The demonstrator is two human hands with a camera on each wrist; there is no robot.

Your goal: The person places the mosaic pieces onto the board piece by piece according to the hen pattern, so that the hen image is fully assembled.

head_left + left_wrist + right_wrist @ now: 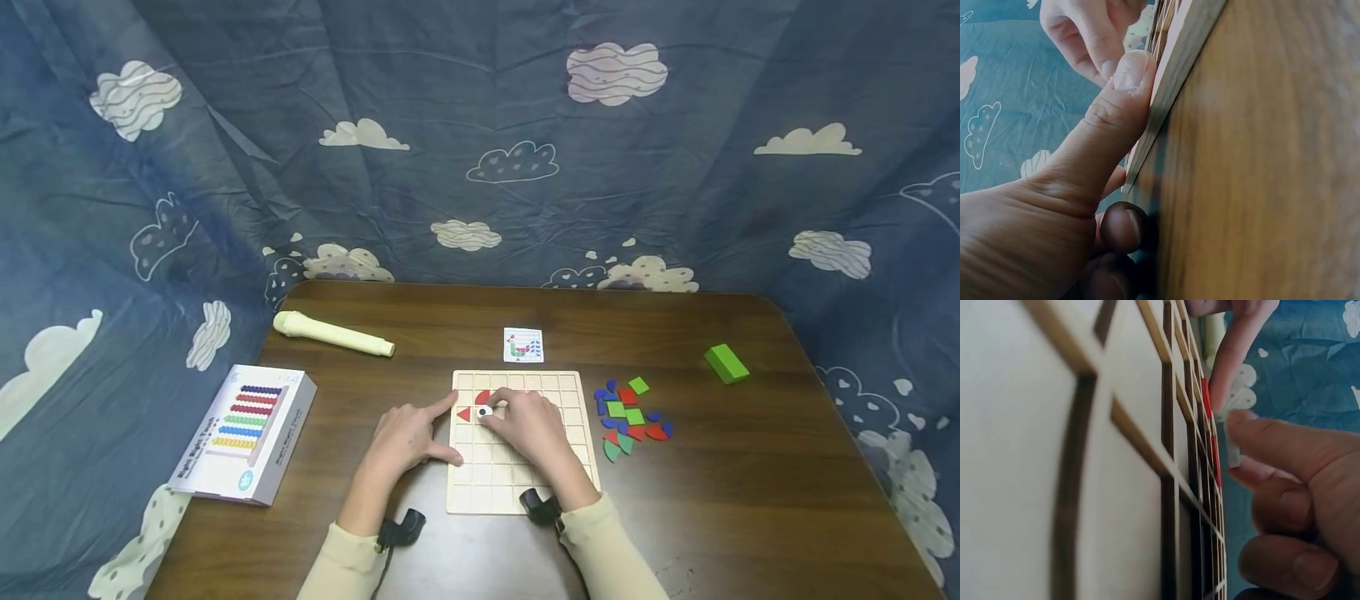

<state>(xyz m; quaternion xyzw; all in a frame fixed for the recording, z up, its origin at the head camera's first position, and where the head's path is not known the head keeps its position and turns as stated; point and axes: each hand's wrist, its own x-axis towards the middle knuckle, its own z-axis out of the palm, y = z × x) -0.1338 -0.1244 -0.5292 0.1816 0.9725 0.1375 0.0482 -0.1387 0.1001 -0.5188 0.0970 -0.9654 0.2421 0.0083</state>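
Observation:
A pale wooden grid board (525, 487) lies on the brown table (750, 500). In its upper left cells sit a red triangle (462, 414) and a red half-round piece (482, 397). My right hand (495, 412) pinches a small white piece with a black dot (484, 411) just beside them; in the right wrist view this white piece (1234, 456) shows under the thumb (1285, 444). My left hand (442, 429) rests on the table at the board's left side. Its thumb (1122, 81) presses against the board's edge (1166, 94), and its forefinger lies straight.
A pattern card (522, 345) lies behind the board. Loose red, green and blue pieces (630, 417) are heaped to its right, with a green block (726, 363) farther right. A cream cylinder (332, 334) and a printed box (243, 433) lie left. Blue cloud cloth surrounds the table.

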